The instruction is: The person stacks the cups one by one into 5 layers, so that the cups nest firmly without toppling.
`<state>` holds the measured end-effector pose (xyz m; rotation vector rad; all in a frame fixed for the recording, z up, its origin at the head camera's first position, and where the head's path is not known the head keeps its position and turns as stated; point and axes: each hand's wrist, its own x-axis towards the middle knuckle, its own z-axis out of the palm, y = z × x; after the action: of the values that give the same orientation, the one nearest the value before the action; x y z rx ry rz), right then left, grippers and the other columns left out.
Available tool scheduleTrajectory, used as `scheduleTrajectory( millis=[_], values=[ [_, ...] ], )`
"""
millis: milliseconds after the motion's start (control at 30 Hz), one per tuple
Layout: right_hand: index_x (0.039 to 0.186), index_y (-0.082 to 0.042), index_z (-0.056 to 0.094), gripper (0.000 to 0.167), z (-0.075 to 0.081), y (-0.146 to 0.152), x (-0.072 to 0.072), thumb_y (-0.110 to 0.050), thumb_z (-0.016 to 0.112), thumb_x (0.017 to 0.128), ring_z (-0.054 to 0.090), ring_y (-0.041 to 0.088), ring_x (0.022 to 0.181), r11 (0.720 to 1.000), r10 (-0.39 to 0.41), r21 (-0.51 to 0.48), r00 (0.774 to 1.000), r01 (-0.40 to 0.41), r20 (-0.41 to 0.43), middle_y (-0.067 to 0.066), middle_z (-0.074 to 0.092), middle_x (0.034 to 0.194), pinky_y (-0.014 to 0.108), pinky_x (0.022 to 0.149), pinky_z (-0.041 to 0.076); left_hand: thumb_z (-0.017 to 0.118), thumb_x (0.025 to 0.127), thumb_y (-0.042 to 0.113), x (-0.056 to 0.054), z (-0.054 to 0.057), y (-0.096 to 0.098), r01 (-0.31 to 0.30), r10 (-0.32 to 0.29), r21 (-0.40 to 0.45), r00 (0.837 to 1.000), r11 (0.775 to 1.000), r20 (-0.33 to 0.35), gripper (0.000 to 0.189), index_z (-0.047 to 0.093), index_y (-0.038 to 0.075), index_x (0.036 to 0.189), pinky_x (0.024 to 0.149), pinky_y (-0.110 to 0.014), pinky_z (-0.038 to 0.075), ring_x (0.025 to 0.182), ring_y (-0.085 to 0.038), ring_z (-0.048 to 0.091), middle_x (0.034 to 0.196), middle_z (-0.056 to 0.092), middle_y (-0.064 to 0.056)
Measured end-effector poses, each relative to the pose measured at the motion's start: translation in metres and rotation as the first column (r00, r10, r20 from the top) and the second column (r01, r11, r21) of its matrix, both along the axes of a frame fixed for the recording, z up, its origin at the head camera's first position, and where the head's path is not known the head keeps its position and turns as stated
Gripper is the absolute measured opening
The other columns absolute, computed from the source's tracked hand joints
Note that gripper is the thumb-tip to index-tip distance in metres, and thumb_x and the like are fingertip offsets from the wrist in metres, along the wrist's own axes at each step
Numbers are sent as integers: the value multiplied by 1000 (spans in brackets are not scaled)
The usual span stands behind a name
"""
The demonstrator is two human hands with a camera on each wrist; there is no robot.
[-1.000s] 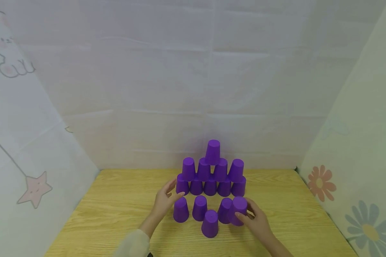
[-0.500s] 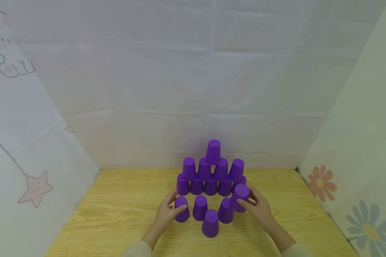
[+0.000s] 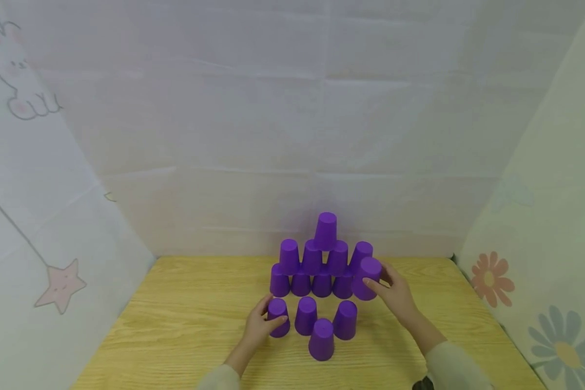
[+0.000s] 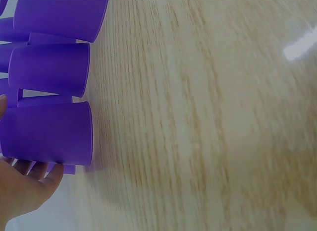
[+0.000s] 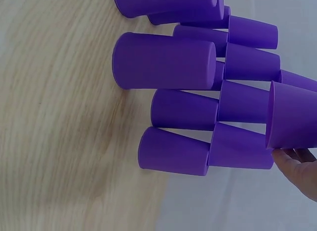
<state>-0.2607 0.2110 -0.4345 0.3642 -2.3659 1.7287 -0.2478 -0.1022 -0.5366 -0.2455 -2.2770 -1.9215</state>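
Cup [image 3: 359, 284], solid purple, tapered, plastic by its look, is hanging clear of the pale wood-grained table [image 3: 185, 319], mouth down; clock read from the head view, twelve pointing away from the person. Bare right hand [image 3: 396, 295] is gripping it from the four-o'clock side, thumb across the near face, fingers bending round behind; so the cup is lying at ten o'clock from the palm. Three-tier stack of matching upside-down cups [image 3: 313, 259] is standing beyond: the held one is sitting at its four o'clock, overlapping the right end in view; whether touching, cannot tell. Key relation, by my judgement: from the held cup, the lone third-tier cup [image 3: 325, 232] is lying toward half past ten, the second tier's right-end cup [image 3: 362, 253] just short of twelve, its top bare. Long axis is running close to vertical, roughly parallel with the standing cups in the right wrist view, so little turning seems called for. Right hand is plainly the nearer to that end. Left hand [image 3: 257, 326] is grasping another purple tapered cup [image 3: 277, 309], thumb on the near face; this one is seemingly resting on the table, near the stack's seven o'clock. Three loose purple cups [image 3: 306, 316] are standing mouth down between the hands, around eight o'clock from the right grip.
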Motion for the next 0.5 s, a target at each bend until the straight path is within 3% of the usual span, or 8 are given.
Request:
scheduleTrajectory(
  millis=[133,500],
  values=[
    [124,-7,43,54,4,-1,-7,-24,65,77,46,25,102,999,-19,27,1000,19,3,12,50,113,37,85,41,70,70,5,0,-1,1,-23,23,-56,1000,998,3,60,41,-10,120,81,-49,40,98,-39,47,108,50,-26],
    [122,-7,44,55,15,-3,-21,-29,66,76,46,26,101,998,-25,49,1000,26,-15,13,51,112,40,85,40,71,68,5,-2,-10,1,-27,29,-47,999,999,40,54,47,-6,115,83,-50,39,99,-38,47,107,52,-23]
  ],
)
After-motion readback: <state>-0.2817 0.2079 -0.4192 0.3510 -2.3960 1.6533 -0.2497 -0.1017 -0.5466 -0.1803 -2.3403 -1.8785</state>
